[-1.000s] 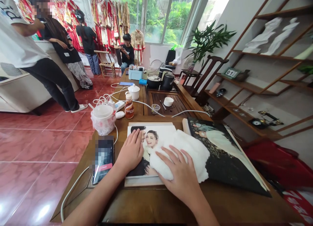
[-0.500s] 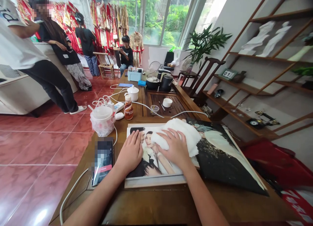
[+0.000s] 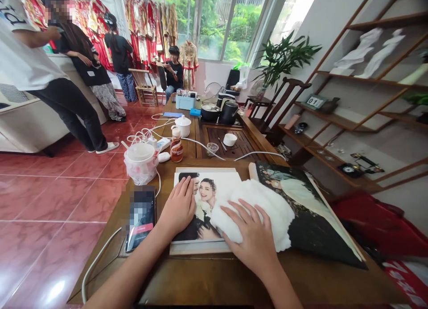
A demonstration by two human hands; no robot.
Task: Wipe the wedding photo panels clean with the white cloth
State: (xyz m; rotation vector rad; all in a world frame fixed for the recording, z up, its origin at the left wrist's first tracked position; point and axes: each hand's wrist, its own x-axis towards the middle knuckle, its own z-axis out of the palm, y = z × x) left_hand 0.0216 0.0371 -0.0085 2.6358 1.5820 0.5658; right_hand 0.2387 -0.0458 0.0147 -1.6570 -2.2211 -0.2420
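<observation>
A photo album lies on the wooden table before me, with a picture of two people on its page. My left hand rests on the left part of that page, fingers stretched out and flat, holding nothing. Under my right hand is a thick white cloth; the fingers curve over it and press it onto the page's right side. The cloth hides much of that side and reaches over the edge of a second, dark-covered album to the right.
Left of the album lies a phone with a cable. Beyond are a plastic-wrapped tub, a brown-labelled bottle, a white lidded cup and a tea tray bearing a white bowl. Several people stand or sit farther back.
My right hand and the white cloth have slid toward me and to the right, uncovering the page's upper right part. My left hand stays in place.
</observation>
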